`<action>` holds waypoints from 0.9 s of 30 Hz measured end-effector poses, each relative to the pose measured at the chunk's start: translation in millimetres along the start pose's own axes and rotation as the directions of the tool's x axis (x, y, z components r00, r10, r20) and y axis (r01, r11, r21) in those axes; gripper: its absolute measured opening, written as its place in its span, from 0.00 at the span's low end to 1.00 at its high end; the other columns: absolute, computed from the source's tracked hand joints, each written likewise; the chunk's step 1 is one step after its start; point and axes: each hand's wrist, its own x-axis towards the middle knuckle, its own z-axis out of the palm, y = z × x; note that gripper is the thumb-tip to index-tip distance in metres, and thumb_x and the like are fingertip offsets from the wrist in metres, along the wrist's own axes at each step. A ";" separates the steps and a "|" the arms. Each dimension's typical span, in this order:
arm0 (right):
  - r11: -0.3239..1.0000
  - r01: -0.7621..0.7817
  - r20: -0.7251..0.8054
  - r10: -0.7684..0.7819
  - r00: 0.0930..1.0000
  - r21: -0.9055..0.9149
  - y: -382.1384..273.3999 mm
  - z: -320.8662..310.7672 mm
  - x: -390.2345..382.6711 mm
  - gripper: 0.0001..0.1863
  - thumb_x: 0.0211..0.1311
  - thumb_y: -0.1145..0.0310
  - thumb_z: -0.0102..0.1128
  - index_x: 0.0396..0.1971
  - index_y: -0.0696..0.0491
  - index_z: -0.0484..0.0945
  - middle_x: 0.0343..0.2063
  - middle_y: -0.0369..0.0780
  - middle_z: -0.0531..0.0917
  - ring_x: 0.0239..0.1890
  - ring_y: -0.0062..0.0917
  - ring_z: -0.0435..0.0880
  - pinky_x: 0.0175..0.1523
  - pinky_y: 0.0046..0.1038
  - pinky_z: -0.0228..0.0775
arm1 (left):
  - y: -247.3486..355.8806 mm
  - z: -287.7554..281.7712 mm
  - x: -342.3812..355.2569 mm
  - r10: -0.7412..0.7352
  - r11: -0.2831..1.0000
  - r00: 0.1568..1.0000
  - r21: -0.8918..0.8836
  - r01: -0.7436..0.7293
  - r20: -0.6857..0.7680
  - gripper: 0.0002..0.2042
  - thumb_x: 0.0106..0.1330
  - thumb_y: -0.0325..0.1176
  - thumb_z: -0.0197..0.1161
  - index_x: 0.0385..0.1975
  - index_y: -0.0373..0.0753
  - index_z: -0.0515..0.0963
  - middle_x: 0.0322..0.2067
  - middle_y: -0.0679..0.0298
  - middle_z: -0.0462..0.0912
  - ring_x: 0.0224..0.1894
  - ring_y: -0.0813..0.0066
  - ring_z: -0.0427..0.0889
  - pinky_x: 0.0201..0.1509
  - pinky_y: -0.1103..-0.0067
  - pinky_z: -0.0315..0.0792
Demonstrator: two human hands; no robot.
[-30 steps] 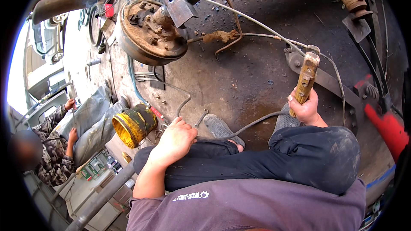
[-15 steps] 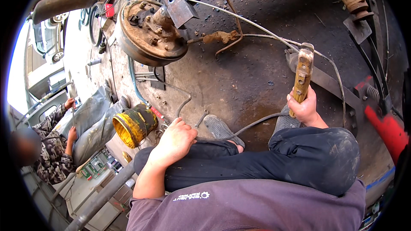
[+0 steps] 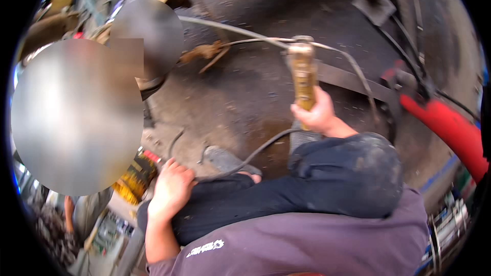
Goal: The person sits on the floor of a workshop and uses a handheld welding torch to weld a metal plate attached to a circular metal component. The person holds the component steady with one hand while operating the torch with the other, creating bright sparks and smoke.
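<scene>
Handle (image 3: 305, 84) — straight, mottled yellow — sits in the right hand (image 3: 321, 112).

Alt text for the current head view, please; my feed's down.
A person's right hand grips a worn yellow tool over a stained floor. The left hand is at a dark cable, grip unclear; grey blur hides much of the picture's left side.

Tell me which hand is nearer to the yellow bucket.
Left. The left hand is just right of the yellow bucket; the right hand is much farther right, gripping a yellow tool.
</scene>
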 end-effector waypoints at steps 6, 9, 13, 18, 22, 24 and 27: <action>0.939 0.315 0.003 -0.318 0.948 -0.134 -5.8 -2.7 3.8 0.14 0.54 0.75 0.70 0.40 0.57 0.78 0.26 0.35 0.81 0.26 0.19 0.79 0.33 0.27 0.72 | 14.7 -5.4 -6.8 -0.009 1.000 0.997 -0.005 0.008 -0.080 0.08 0.55 0.31 0.70 0.25 0.38 0.77 0.27 0.56 0.79 0.41 0.52 0.79 0.64 0.55 0.69; 0.969 0.247 -0.024 -0.247 0.969 -0.026 2.2 -11.3 -8.6 0.09 0.57 0.81 0.65 0.35 0.55 0.75 0.25 0.33 0.78 0.24 0.15 0.76 0.28 0.24 0.68 | 16.3 -21.4 -1.8 -0.002 1.000 1.000 -0.008 0.002 0.007 0.08 0.55 0.32 0.70 0.25 0.39 0.76 0.27 0.58 0.78 0.40 0.54 0.79 0.61 0.60 0.69; 0.980 0.189 -0.031 -0.187 0.982 0.055 0.9 -8.6 -10.8 0.11 0.59 0.83 0.62 0.37 0.56 0.71 0.26 0.32 0.77 0.23 0.15 0.74 0.27 0.23 0.68 | 17.9 -20.5 -10.6 0.008 1.000 1.000 -0.014 -0.008 -0.022 0.09 0.55 0.32 0.70 0.25 0.39 0.75 0.26 0.58 0.76 0.38 0.53 0.79 0.59 0.59 0.69; 0.993 0.108 -0.052 -0.105 0.993 0.055 -1.8 -6.8 -10.6 0.15 0.54 0.76 0.70 0.40 0.58 0.75 0.25 0.35 0.79 0.25 0.19 0.75 0.34 0.27 0.71 | 19.1 -17.1 -12.4 -0.012 1.000 1.000 -0.020 0.012 0.006 0.09 0.56 0.32 0.70 0.26 0.38 0.76 0.27 0.58 0.76 0.39 0.54 0.79 0.64 0.56 0.68; 0.992 0.122 -0.044 -0.121 0.992 0.026 -6.0 -7.3 -8.3 0.15 0.54 0.76 0.70 0.40 0.59 0.75 0.25 0.35 0.79 0.26 0.18 0.75 0.34 0.27 0.71 | 20.3 -17.8 -11.5 -0.016 1.000 1.000 -0.012 0.016 0.011 0.08 0.56 0.32 0.70 0.27 0.38 0.76 0.27 0.59 0.76 0.40 0.54 0.79 0.64 0.56 0.68; 0.993 0.118 -0.034 -0.117 0.993 0.021 -5.2 -8.6 -7.6 0.15 0.54 0.76 0.69 0.41 0.59 0.75 0.26 0.35 0.79 0.27 0.19 0.75 0.34 0.27 0.71 | 20.4 -18.3 -10.5 -0.014 1.000 1.000 -0.008 0.014 0.016 0.08 0.56 0.32 0.70 0.27 0.39 0.77 0.27 0.59 0.76 0.40 0.54 0.78 0.64 0.57 0.68; 0.994 0.111 -0.025 -0.110 0.994 0.012 -3.4 -8.4 -6.2 0.15 0.53 0.76 0.69 0.40 0.59 0.76 0.26 0.36 0.79 0.27 0.19 0.76 0.35 0.27 0.72 | 20.2 -18.1 -10.6 -0.014 1.000 1.000 0.002 0.014 0.016 0.08 0.56 0.32 0.70 0.27 0.39 0.77 0.27 0.59 0.76 0.40 0.53 0.78 0.64 0.57 0.68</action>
